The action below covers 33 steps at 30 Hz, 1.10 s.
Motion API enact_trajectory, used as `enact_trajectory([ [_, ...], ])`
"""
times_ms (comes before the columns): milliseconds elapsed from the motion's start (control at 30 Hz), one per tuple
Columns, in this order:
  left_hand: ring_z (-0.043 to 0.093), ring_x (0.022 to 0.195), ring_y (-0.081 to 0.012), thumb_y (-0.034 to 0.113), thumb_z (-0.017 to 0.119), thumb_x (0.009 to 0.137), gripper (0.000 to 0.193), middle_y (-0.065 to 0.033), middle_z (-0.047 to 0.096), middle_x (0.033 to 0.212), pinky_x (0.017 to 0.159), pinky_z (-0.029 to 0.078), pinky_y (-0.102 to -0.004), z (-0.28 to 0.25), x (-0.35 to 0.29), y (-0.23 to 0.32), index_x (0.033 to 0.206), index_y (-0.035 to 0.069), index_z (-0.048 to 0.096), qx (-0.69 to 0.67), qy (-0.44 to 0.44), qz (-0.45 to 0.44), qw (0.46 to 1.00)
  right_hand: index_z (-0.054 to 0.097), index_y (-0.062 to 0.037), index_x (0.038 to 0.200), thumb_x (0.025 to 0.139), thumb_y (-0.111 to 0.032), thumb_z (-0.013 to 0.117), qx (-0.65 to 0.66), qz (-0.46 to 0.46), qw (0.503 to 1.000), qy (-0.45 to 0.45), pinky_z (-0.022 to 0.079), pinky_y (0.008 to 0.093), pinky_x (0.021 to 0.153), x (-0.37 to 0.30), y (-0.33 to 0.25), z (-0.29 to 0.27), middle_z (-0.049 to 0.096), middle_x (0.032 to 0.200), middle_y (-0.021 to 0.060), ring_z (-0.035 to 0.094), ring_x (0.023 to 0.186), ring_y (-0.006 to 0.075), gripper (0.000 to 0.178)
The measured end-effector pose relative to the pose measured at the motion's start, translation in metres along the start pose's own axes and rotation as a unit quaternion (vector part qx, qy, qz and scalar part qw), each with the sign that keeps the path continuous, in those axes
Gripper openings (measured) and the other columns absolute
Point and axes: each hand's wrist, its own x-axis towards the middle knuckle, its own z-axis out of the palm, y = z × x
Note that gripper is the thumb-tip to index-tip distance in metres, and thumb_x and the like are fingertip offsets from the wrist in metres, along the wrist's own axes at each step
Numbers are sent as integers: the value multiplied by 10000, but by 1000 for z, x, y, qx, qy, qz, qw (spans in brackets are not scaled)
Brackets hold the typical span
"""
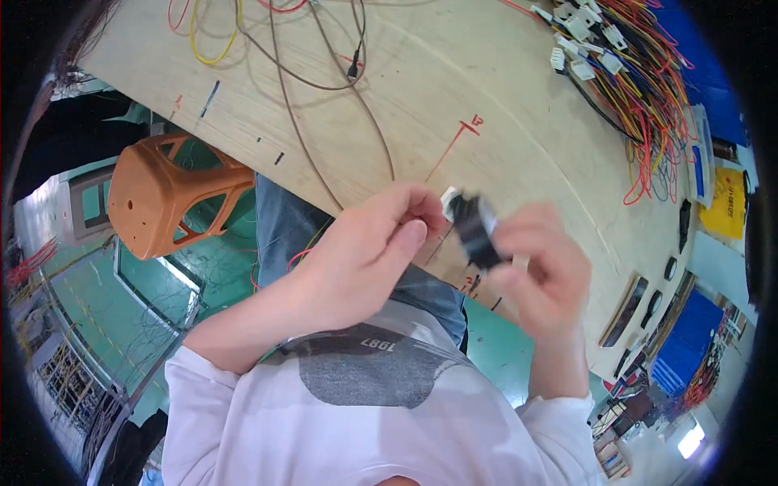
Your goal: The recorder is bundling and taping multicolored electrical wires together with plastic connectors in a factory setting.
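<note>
My left hand (pixel 356 251) is closed in a pinch over the near edge of the wooden table (pixel 519 162). A brown cable (pixel 304 138) runs down the table to it, and the fingers hide the cable's end. A small white piece (pixel 448 197), perhaps a connector, shows just past the fingertips. My right hand (pixel 547 271), smeared by motion, grips a roll of black tape (pixel 476 235) close to the left fingertips. The roll is blurred too, and whether its tape touches the cable I cannot tell.
A bundle of coloured wires with white connectors (pixel 579 28) lies at the far right. Tape rolls (pixel 653 304) stand along the right edge, near a yellow package (pixel 724 202) and blue bins (pixel 689 336). An orange stool (pixel 146 198) is at the left.
</note>
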Motion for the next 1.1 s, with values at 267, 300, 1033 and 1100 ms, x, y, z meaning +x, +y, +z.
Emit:
enact_trajectory([
  [267, 467, 755, -148, 74, 475, 836, 118, -68, 466, 837, 672, 399, -249, -2, -4, -8, 922, -7, 466, -47, -1, 60, 997, 562, -38, 776, 624, -132, 693, -47, -31, 995, -82, 389, 329, 634, -3, -5, 8, 556, 767, 75, 500, 705, 261, 221],
  [300, 480, 739, -182, 47, 495, 816, 85, -85, 471, 828, 662, 404, -261, -4, -3, -7, 883, -3, 479, 26, -1, 84, 996, 561, -39, 794, 630, -123, 687, -76, -32, 994, -78, 389, 333, 613, -4, -6, 9, 552, 759, 73, 500, 681, 257, 224],
  [1033, 472, 520, -129, -24, 582, 718, 131, -94, 466, 834, 436, 390, -229, 17, 14, -4, 680, -6, 458, 279, 169, 90, 941, 561, 33, 693, 775, -136, 521, 42, 382, 911, -147, 335, 267, 422, 24, 6, 11, 482, 476, 56, 428, 434, 97, 191],
  [1100, 482, 532, -136, -25, 580, 720, 131, -96, 465, 832, 443, 398, -233, 17, 14, -3, 680, -12, 456, 299, 168, 85, 935, 559, 36, 697, 773, -138, 515, 38, 400, 903, -152, 352, 295, 440, 24, 6, 11, 489, 486, 89, 455, 441, 138, 195],
])
